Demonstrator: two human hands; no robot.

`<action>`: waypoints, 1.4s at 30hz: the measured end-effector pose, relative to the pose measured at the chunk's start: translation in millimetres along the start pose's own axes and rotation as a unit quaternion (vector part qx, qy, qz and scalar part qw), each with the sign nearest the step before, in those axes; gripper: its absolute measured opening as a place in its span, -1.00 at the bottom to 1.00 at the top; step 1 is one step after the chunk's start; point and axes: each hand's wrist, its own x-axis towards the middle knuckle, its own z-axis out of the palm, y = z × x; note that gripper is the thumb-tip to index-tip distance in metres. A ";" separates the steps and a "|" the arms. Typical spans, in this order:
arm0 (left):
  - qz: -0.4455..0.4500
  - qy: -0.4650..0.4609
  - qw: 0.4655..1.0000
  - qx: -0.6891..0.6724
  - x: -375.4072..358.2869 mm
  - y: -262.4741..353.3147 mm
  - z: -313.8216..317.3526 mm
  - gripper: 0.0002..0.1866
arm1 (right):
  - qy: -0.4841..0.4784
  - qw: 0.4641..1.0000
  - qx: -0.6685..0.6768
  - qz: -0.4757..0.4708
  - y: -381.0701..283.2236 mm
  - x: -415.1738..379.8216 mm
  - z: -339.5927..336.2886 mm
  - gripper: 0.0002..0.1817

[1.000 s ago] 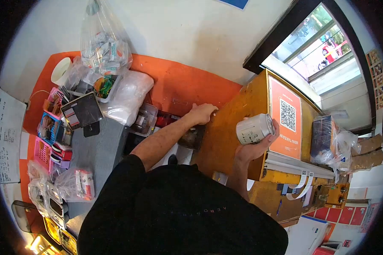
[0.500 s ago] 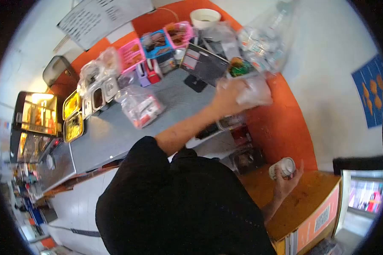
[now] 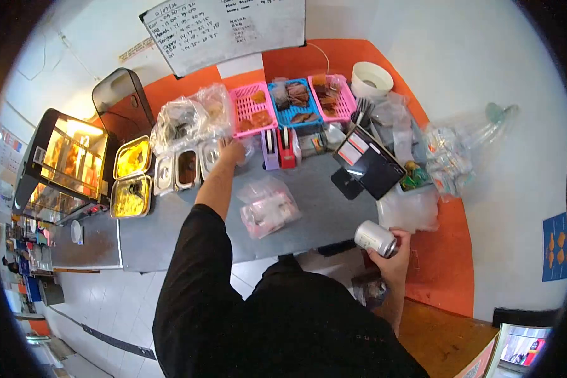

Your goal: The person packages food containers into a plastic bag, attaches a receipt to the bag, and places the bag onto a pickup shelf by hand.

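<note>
My left hand (image 3: pixel 233 151) reaches to the back of the grey counter (image 3: pixel 189 239), beside a steel container (image 3: pixel 208 154) and below the first pink basket (image 3: pixel 252 108). Its fingers are too small and blurred together to tell whether they hold anything. Closer to me on the counter lies a clear plastic bag with pink and white packets (image 3: pixel 269 211). My right hand (image 3: pixel 394 255) is wrapped round a silver-white can (image 3: pixel 375 238), held tilted near the counter's front right edge.
Purple (image 3: pixel 270 150) and red tape dispensers (image 3: pixel 287 148) stand beside a tablet on a stand (image 3: pixel 368 165). A blue basket (image 3: pixel 293 104) and white bowl (image 3: pixel 372 79) sit behind. Trays of yellow food (image 3: pixel 131 196) and a lit display cabinet (image 3: pixel 69 167) are at left.
My left hand has moved from the plastic bags at the right to the steel containers at the left. My right hand still holds the can, now raised beside the counter. The view has turned.
</note>
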 end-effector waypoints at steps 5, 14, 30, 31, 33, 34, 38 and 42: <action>0.082 0.082 0.940 -0.321 -20.6 -1.5 -85.5 -0.82 | -0.087 0.978 0.177 -0.068 -39.5 42.9 59.5 -0.27; 0.390 0.115 0.710 -0.575 -185.5 57.8 -271.0 -0.83 | -0.220 0.938 0.245 -0.108 -58.7 82.0 143.5 -0.28; 0.293 0.233 0.597 -0.710 -284.6 164.6 -309.6 -0.36 | 0.101 0.934 0.165 -0.301 -89.4 33.7 27.1 -0.15; 0.310 0.026 0.473 -0.824 -281.4 178.1 -310.1 -0.34 | 0.104 0.935 0.160 -0.300 -90.3 27.6 19.0 -0.15; 0.322 -0.045 0.482 -0.813 -277.4 200.4 -305.7 -0.35 | 0.066 0.934 0.153 -0.315 -92.1 17.5 4.3 -0.15; 0.330 -0.113 0.494 -0.797 -275.0 211.2 -303.1 -0.36 | 0.072 0.935 0.149 -0.315 -94.5 13.7 -6.1 -0.15; 0.315 -0.268 0.333 -0.847 -271.0 248.3 -276.2 -0.53 | 0.049 0.951 0.098 -0.289 -87.3 3.4 -39.1 -0.18; 0.302 -0.338 0.288 -0.843 -275.2 268.3 -244.9 -0.43 | 0.088 0.955 0.009 -0.285 -81.2 -13.3 -50.4 -0.27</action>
